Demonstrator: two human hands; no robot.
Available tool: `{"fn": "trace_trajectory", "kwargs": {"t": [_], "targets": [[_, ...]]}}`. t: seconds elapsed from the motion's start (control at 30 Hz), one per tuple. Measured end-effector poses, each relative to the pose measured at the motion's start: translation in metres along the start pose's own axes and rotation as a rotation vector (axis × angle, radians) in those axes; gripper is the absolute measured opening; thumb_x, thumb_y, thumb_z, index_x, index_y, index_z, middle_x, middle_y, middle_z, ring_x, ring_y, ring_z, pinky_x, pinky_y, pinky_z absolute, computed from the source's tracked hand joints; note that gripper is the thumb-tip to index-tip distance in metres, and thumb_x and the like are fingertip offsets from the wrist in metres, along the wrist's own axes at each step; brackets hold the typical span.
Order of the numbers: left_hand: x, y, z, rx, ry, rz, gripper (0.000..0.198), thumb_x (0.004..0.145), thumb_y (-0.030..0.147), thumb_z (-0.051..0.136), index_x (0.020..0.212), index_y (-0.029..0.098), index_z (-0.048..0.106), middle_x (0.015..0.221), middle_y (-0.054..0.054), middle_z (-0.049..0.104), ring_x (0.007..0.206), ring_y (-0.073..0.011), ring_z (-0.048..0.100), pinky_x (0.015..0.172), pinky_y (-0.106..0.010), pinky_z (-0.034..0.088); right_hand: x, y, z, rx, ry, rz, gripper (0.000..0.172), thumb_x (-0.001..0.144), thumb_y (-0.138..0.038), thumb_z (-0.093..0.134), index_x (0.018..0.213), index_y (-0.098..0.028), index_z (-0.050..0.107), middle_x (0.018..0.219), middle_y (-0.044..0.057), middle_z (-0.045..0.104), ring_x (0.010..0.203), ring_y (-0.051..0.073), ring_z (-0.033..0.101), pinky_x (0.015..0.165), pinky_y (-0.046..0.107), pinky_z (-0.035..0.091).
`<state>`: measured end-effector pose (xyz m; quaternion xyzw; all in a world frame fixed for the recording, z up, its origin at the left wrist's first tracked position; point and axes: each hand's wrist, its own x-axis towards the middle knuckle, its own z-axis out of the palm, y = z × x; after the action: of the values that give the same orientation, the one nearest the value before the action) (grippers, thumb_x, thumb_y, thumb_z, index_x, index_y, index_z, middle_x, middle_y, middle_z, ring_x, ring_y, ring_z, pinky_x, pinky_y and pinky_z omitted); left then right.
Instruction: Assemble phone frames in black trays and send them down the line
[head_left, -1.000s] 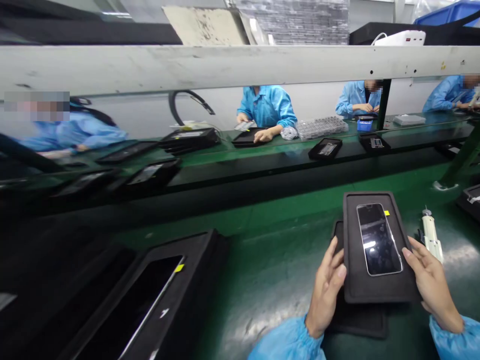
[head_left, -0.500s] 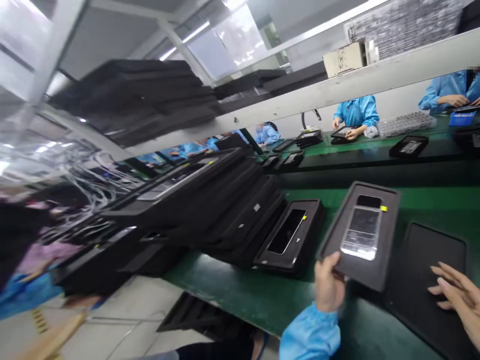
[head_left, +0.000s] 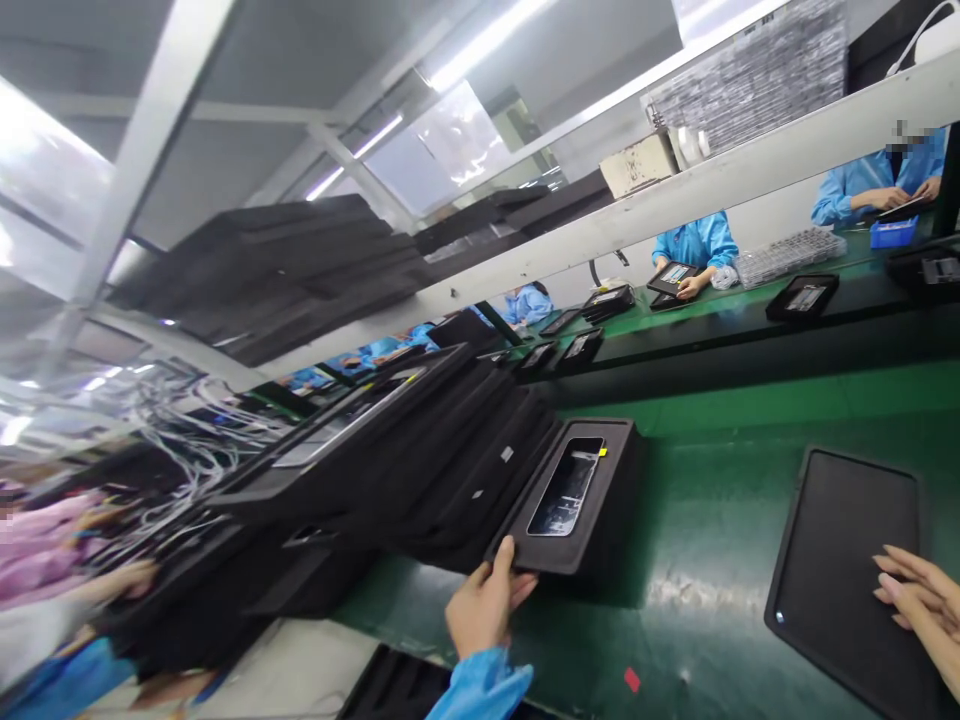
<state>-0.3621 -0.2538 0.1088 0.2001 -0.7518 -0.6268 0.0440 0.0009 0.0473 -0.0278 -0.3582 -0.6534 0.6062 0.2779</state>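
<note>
My left hand pinches the near left corner of a small black foam tray, thumb on top. The tray sits at the top of a short pile beside the big stack of black foam trays. In its recess lies a phone screen with a yellow tab at its upper right corner, its glass reflecting the ceiling. At the right edge my right hand hovers over or rests on a flat black tray; I cannot tell if it touches. Its fingers are stretched out with nothing in them.
A green bench runs below, with a small red scrap on it. Behind it a raised green shelf carries trays and a blue bin. Co-workers in blue sleeves sit opposite. A white beam crosses overhead.
My left hand has carried the tray with the phone screen leftward from beside the flat black tray onto the short pile. My right hand stays over the flat tray.
</note>
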Motion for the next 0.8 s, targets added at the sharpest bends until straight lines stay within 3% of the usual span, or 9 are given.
{"fn": "trace_trajectory", "kwargs": {"t": [0.07,0.13,0.23,0.3,0.4,0.47,0.53,0.67,0.8], "targets": [[-0.001,-0.008,-0.006,0.232,0.148,0.209,0.043,0.069,0.034,0.073,0.103,0.010,0.063,0.109,-0.021,0.065,0.121,-0.0442,0.050,0.107,-0.062,0.032,-0.002,-0.001,0.001,-0.079,-0.001,-0.090,0.053,0.082,-0.057,0.062,0.117,-0.018,0.064,0.109,0.012,0.070,0.083,0.022,0.072,0.060,0.020,0.061],[-0.005,-0.020,-0.004,0.463,0.212,0.564,0.051,0.076,0.042,0.064,0.114,0.008,0.061,0.123,-0.024,0.059,0.123,-0.0426,0.049,0.108,-0.059,0.033,-0.004,-0.008,0.004,-0.190,0.009,-0.253,0.045,0.085,-0.054,0.060,0.114,-0.019,0.065,0.101,0.009,0.072,0.071,0.019,0.072,0.046,0.016,0.056],[-0.014,-0.039,0.015,0.625,0.037,1.062,0.056,0.083,0.051,0.053,0.113,0.005,0.064,0.124,-0.024,0.061,0.117,-0.0363,0.056,0.103,-0.050,0.043,-0.009,-0.025,0.012,-0.471,0.047,-0.624,0.039,0.089,-0.050,0.057,0.111,-0.018,0.066,0.096,0.007,0.073,0.070,0.018,0.072,0.051,0.018,0.059],[-0.017,-0.049,0.031,0.706,-0.116,1.216,0.057,0.084,0.054,0.051,0.113,0.007,0.065,0.124,-0.021,0.062,0.122,-0.0347,0.053,0.104,-0.048,0.043,-0.013,-0.033,0.017,-0.703,0.049,-0.897,0.045,0.089,-0.054,0.056,0.111,-0.015,0.066,0.100,0.008,0.073,0.080,0.022,0.072,0.062,0.024,0.062],[-0.013,-0.055,0.050,0.835,-0.152,1.215,0.052,0.087,0.049,0.043,0.108,0.009,0.069,0.122,-0.020,0.064,0.121,-0.0358,0.054,0.102,-0.052,0.045,-0.016,-0.032,0.016,-0.977,-0.014,-1.205,0.052,0.085,-0.058,0.056,0.105,-0.013,0.069,0.106,0.012,0.071,0.088,0.026,0.071,0.063,0.031,0.061],[-0.009,-0.054,0.056,0.877,-0.107,1.158,0.052,0.087,0.046,0.039,0.105,0.008,0.070,0.119,-0.021,0.065,0.118,-0.0361,0.057,0.100,-0.054,0.046,-0.018,-0.023,0.008,-1.076,-0.032,-1.275,0.043,0.086,-0.052,0.056,0.100,-0.014,0.070,0.109,0.012,0.070,0.093,0.026,0.069,0.068,0.033,0.060],[-0.006,-0.050,0.059,0.918,-0.088,1.118,0.054,0.086,0.045,0.036,0.105,0.007,0.070,0.121,-0.021,0.064,0.120,-0.0367,0.055,0.100,-0.056,0.044,-0.020,-0.013,-0.004,-1.107,-0.017,-1.274,0.033,0.086,-0.042,0.055,0.098,-0.015,0.070,0.113,0.011,0.068,0.099,0.025,0.068,0.083,0.037,0.056],[-0.006,-0.044,0.056,0.975,-0.145,1.075,0.057,0.083,0.047,0.035,0.105,0.007,0.069,0.125,-0.022,0.061,0.125,-0.0382,0.050,0.101,-0.059,0.042,-0.030,-0.005,-0.025,-1.119,0.034,-1.206,0.028,0.087,-0.029,0.050,0.104,-0.016,0.067,0.120,0.010,0.065,0.106,0.026,0.065,0.112,0.046,0.033],[-0.002,-0.041,0.044,0.884,-0.157,0.984,0.055,0.075,0.054,0.044,0.097,0.010,0.069,0.125,-0.023,0.061,0.113,-0.0416,0.059,0.097,-0.056,0.047,-0.049,-0.006,-0.036,-1.102,0.057,-1.028,0.034,0.088,-0.027,0.052,0.119,-0.018,0.062,0.129,0.011,0.060,0.117,0.026,0.059,0.103,0.044,0.047]]}}
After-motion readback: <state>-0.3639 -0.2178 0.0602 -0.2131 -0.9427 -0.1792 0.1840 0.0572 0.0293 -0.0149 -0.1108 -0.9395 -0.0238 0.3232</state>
